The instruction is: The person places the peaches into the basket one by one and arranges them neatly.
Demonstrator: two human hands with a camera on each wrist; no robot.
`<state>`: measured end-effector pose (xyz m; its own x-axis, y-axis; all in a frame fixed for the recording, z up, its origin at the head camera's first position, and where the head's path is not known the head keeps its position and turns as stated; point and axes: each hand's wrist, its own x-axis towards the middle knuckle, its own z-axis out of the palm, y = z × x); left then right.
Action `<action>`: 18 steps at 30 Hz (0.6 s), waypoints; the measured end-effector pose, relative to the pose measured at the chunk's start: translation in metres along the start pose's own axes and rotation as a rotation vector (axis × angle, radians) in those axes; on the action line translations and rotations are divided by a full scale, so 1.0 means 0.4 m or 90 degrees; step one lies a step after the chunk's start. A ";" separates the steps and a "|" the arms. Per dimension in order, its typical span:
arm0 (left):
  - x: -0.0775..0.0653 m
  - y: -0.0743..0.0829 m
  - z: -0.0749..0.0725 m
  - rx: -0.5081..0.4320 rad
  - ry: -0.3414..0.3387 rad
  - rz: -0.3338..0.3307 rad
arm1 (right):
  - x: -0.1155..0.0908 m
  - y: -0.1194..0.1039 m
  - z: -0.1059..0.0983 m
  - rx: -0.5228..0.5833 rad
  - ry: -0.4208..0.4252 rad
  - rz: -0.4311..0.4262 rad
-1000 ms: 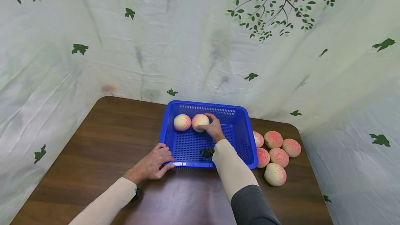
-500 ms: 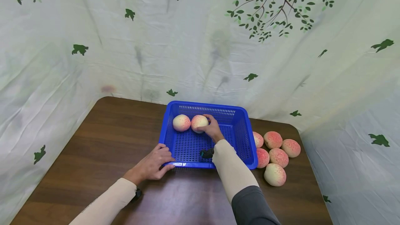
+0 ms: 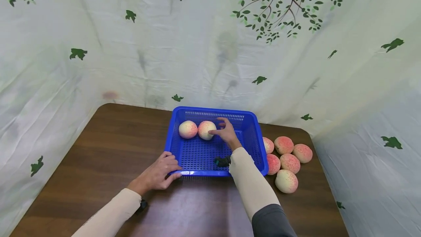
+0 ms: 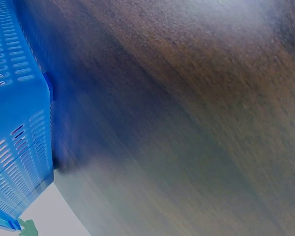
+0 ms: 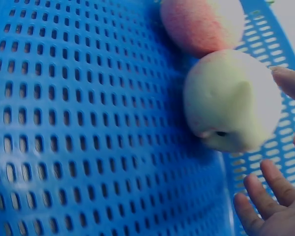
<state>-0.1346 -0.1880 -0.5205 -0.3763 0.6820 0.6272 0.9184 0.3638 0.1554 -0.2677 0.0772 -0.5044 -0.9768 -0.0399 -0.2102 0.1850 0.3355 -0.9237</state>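
Note:
In the head view a blue plastic basket [image 3: 217, 173] with a perforated floor holds two pink-and-cream peaches, the left peach [image 3: 188, 130] touching the right peach [image 3: 205, 130]. My right hand [image 3: 227, 134] is at the right peach with fingers spread; the thumb is close against it and the other fingers stand away. The right wrist view shows that peach [image 5: 226, 98] on the basket floor, the fingertips [image 5: 255, 189] apart from it. My left hand [image 3: 160, 173] grips the basket's near-left corner; the left wrist view shows only the basket's side [image 4: 19, 118], not the hand.
Right of the basket, several more peaches [image 3: 290, 163] lie grouped on the brown wooden table [image 3: 125, 149], the closest ones against the basket's side. A pale cloth [image 3: 204, 46] with leaf prints hangs behind and around the table.
My right hand has let go of the right peach, its fingers spreading and drawing slightly to the right. The left hand stays at the basket corner. The whole head view has shifted slightly.

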 end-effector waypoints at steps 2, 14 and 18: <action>0.000 0.001 0.001 0.000 -0.001 -0.004 | -0.009 -0.004 -0.016 0.003 0.003 0.001; -0.001 0.001 0.001 0.005 -0.021 -0.023 | -0.073 -0.021 -0.131 0.036 0.011 -0.032; 0.003 0.000 0.004 0.005 -0.025 -0.016 | -0.097 -0.013 -0.173 0.043 0.017 -0.053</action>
<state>-0.1354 -0.1861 -0.5210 -0.4037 0.6967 0.5929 0.9078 0.3857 0.1649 -0.2384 0.1423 -0.4693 -0.9914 -0.0392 -0.1246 0.1097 0.2672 -0.9574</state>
